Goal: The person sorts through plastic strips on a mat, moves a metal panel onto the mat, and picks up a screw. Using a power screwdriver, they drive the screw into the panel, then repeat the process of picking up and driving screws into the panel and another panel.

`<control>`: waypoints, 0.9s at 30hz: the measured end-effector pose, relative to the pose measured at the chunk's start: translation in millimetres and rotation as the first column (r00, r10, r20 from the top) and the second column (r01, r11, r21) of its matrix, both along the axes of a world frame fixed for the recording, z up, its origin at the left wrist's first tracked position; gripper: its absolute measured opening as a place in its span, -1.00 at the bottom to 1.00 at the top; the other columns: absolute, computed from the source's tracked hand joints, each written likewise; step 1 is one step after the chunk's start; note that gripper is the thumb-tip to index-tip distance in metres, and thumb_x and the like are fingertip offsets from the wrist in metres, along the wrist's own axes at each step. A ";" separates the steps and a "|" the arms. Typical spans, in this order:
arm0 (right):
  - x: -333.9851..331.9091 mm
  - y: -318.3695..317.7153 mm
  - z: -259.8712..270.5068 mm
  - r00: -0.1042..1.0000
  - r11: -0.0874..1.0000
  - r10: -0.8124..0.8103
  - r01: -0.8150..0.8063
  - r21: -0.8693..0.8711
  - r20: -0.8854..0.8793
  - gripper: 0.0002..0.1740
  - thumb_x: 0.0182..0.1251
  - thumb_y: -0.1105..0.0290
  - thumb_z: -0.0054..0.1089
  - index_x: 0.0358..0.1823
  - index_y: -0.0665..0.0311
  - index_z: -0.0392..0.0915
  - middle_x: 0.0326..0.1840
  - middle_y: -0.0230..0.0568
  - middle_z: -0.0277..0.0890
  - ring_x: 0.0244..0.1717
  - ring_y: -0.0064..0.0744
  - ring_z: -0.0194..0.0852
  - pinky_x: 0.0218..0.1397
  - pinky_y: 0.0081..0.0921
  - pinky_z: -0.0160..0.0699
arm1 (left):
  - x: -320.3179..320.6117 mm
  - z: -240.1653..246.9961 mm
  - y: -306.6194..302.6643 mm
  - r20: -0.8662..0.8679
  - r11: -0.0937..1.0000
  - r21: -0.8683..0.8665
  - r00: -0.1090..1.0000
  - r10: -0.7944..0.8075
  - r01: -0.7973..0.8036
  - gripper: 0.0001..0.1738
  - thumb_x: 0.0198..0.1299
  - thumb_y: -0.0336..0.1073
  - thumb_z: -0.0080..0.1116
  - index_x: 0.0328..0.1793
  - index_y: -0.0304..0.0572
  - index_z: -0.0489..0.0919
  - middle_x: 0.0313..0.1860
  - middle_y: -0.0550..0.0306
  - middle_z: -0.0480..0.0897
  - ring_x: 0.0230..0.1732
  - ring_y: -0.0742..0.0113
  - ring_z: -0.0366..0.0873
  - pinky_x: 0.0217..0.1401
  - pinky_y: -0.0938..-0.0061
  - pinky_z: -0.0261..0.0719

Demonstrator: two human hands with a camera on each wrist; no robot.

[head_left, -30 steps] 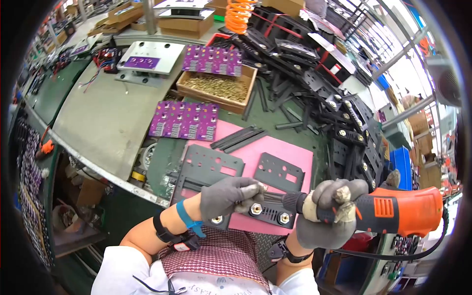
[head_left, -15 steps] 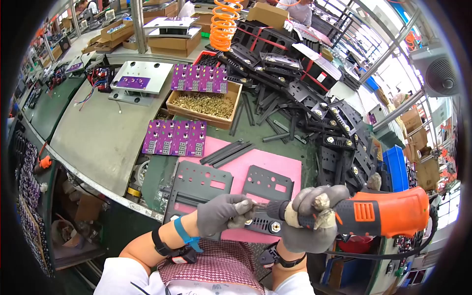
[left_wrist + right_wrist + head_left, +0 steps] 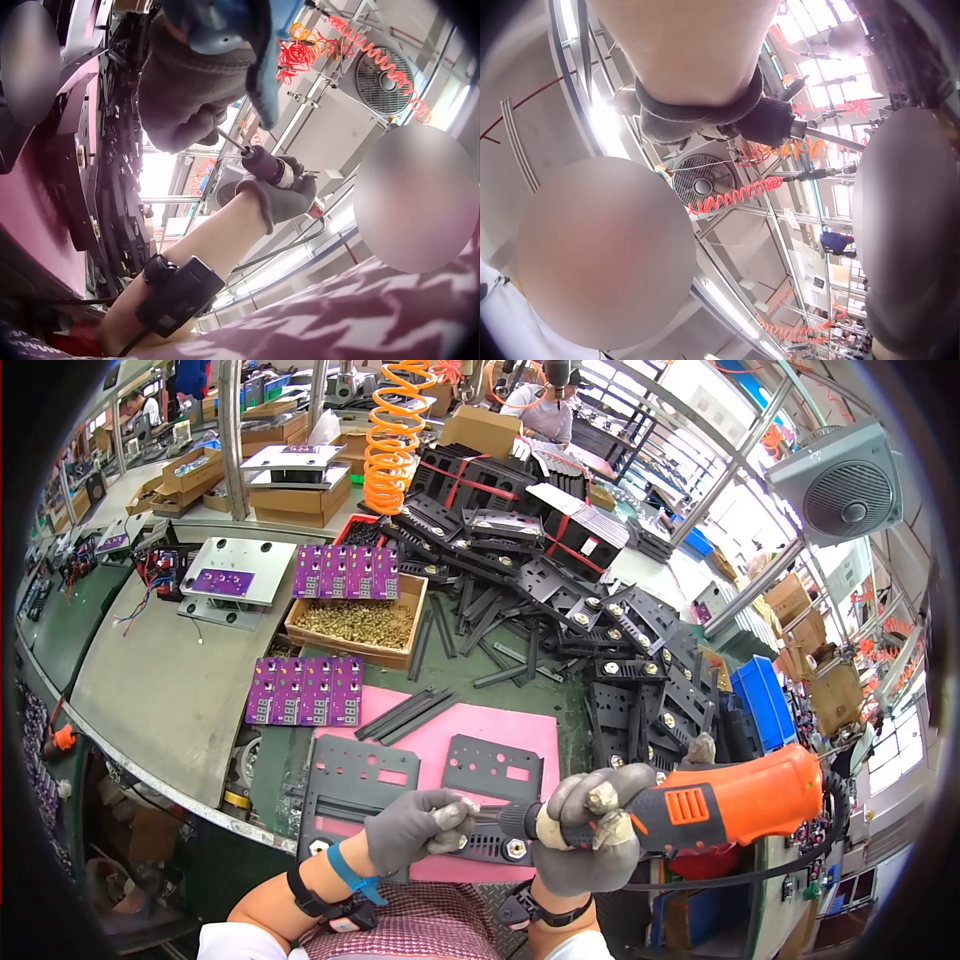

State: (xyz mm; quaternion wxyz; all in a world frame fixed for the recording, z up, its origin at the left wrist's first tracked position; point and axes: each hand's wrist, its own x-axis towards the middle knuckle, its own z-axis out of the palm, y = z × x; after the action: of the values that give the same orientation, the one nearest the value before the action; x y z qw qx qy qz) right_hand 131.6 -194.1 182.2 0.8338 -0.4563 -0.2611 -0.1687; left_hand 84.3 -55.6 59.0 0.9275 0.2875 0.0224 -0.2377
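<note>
My gloved right hand (image 3: 590, 835) grips an orange and black electric screwdriver (image 3: 740, 800) by its front end, holding it nearly level with the bit facing left. At the bit's tip, the curled fingertips and thumb of my gloved left hand (image 3: 415, 828) pinch the bit (image 3: 231, 141); whether a small part sits in them too I cannot tell. Below both hands, a black slotted bracket (image 3: 485, 846) with brass hex fittings lies on a pink mat (image 3: 540, 735). Two black perforated plates lie just beyond, a left plate (image 3: 350, 765) and a right plate (image 3: 490, 765).
Black strips (image 3: 405, 715) lie at the mat's far edge. Purple circuit boards (image 3: 305, 692) and a box (image 3: 410, 650) of small brass parts stand farther left. Black brackets (image 3: 640, 660) are heaped at the right, near a blue bin (image 3: 765, 705). An orange coiled hose (image 3: 390, 445) hangs behind.
The head view has tilted up and turned right, so the bench shifts left and down in it. Both hands keep their hold, with the bit still at the left fingertips.
</note>
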 end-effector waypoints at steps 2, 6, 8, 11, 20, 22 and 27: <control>-2.2 -4.5 0.5 1.000 1.000 -0.009 0.009 -0.029 0.000 -0.74 0.11 0.25 0.03 -0.36 0.29 0.25 -0.73 -0.36 0.10 -0.83 -0.62 -0.09 -0.80 -0.64 0.10 | -1.3 1.4 -2.3 -0.019 0.999 0.014 0.999 0.031 -0.031 -0.68 0.30 -0.16 0.15 -0.04 -0.31 0.56 -0.44 0.26 0.38 -0.54 0.53 0.14 -0.49 0.62 0.16; -5.2 -23.9 5.4 0.940 0.949 0.314 -0.306 0.077 -0.134 -0.72 0.17 0.38 0.34 -0.43 0.29 0.36 -0.75 -0.28 0.28 -0.78 -0.46 0.18 -0.60 -0.45 0.39 | -5.2 2.5 -0.1 0.013 0.994 0.098 0.999 -0.046 0.044 -0.62 0.30 -0.14 0.16 0.07 -0.30 0.57 -0.33 0.15 0.56 -0.50 0.56 0.25 -0.47 0.64 0.24; -4.5 -35.0 -2.2 0.914 0.924 0.381 -0.381 0.025 -0.138 -0.67 0.08 0.34 0.44 -0.37 0.31 0.41 -0.72 -0.20 0.38 -0.77 -0.40 0.26 -0.58 -0.43 0.44 | -8.3 19.5 3.2 -0.018 0.975 0.195 0.994 -0.103 0.105 -0.57 0.31 -0.09 0.14 0.12 -0.29 0.57 -0.28 0.11 0.60 -0.49 0.57 0.28 -0.46 0.64 0.28; 13.7 -67.7 -13.4 0.892 0.892 0.427 -0.442 -0.094 -0.148 -0.61 0.05 0.28 0.47 -0.30 0.37 0.45 -0.60 -0.10 0.48 -0.64 -0.23 0.44 -0.45 -0.29 0.54 | -13.9 19.5 9.4 -0.101 0.780 0.546 0.948 -0.302 0.307 -0.50 0.40 0.05 -0.04 0.23 -0.15 0.56 -0.23 0.24 0.63 -0.42 0.56 0.40 -0.37 0.68 0.43; 42.5 -78.0 -72.1 0.981 0.932 -0.105 0.041 -0.359 -0.161 -0.76 0.28 0.34 0.19 -0.28 0.30 0.32 -0.67 -0.28 0.24 -0.70 -0.49 0.18 -0.71 -0.52 0.20 | -28.7 -13.9 -33.9 0.362 -0.167 0.814 0.711 -0.603 -0.556 -0.53 -0.17 -0.08 0.43 -0.08 -0.03 0.64 -0.56 0.25 0.42 -0.52 0.27 0.48 -0.54 0.35 0.39; 51.3 -87.2 -77.8 0.984 0.930 -0.051 -0.014 -0.366 -0.169 -0.76 0.28 0.32 0.19 -0.25 0.27 0.32 -0.66 -0.28 0.25 -0.69 -0.49 0.18 -0.67 -0.51 0.22 | -27.8 -19.3 -34.0 0.328 -0.224 0.687 0.570 -0.753 -0.691 -0.59 -0.14 -0.14 0.41 -0.11 -0.02 0.64 -0.58 0.27 0.41 -0.54 0.30 0.46 -0.56 0.40 0.37; 74.0 -107.5 -90.8 0.979 0.921 0.085 -0.149 -0.360 -0.187 -0.75 0.28 0.26 0.19 -0.20 0.20 0.34 -0.64 -0.29 0.27 -0.66 -0.48 0.20 -0.57 -0.48 0.27 | -31.9 -13.4 -46.5 0.397 -0.175 0.746 0.640 -0.658 -0.643 -0.74 -0.14 -0.23 0.44 -0.31 -0.02 0.62 -0.65 0.31 0.37 -0.61 0.35 0.42 -0.60 0.42 0.31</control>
State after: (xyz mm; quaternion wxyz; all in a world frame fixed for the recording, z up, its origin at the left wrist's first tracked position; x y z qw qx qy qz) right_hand 205.6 -301.6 91.4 0.7598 -0.6020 -0.2440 -0.0269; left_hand 52.3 -102.2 45.6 0.2345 0.9506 -0.2029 0.0170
